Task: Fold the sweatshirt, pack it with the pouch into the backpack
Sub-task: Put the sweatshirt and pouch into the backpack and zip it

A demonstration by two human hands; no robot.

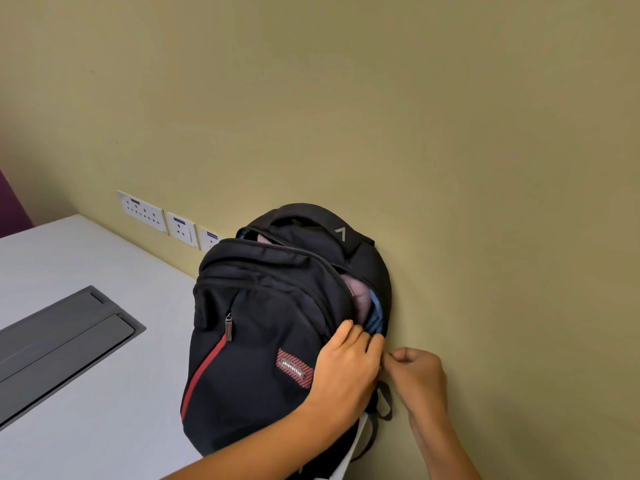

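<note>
A black backpack (pixel 263 327) with a red stripe and a red logo patch stands on the white table, leaning against the wall. Its main compartment gapes along the right side, and pinkish-mauve fabric, the sweatshirt (pixel 360 292), shows inside against a blue lining. My left hand (pixel 346 365) grips the front panel beside the lower end of that opening. My right hand (pixel 419 375) is pinched shut just right of it, at the zipper's end; the pull itself is hidden by my fingers. No pouch is in sight.
The olive wall (pixel 450 133) rises directly behind the backpack. Wall sockets (pixel 162 216) sit left of it, just above the white table (pixel 86 410). A grey cable hatch (pixel 65 337) is set into the table at the left. A white item (pixel 349 455) pokes out under the bag.
</note>
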